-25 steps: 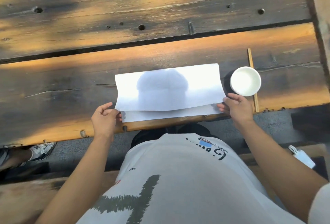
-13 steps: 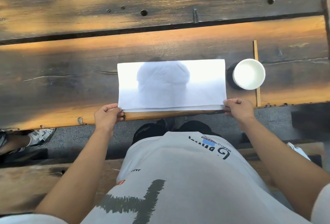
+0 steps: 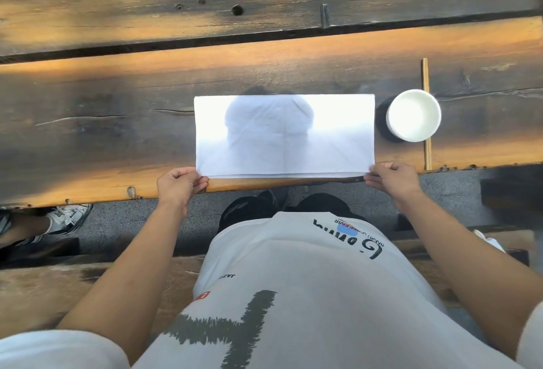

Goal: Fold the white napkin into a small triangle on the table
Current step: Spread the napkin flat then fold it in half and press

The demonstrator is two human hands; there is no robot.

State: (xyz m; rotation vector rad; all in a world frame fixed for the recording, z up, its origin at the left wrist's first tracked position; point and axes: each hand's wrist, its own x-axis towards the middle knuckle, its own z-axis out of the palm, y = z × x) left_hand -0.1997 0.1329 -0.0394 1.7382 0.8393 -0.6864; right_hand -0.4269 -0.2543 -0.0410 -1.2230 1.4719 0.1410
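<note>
At napkin [image 3: 284, 135] corners, both hands' grip

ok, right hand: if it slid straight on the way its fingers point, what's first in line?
The right hand pinches the napkin's near right corner, fingers pointing left along the near edge. Going straight on, it would run over the napkin itself, then reach the left hand. Depth looks level.
</note>
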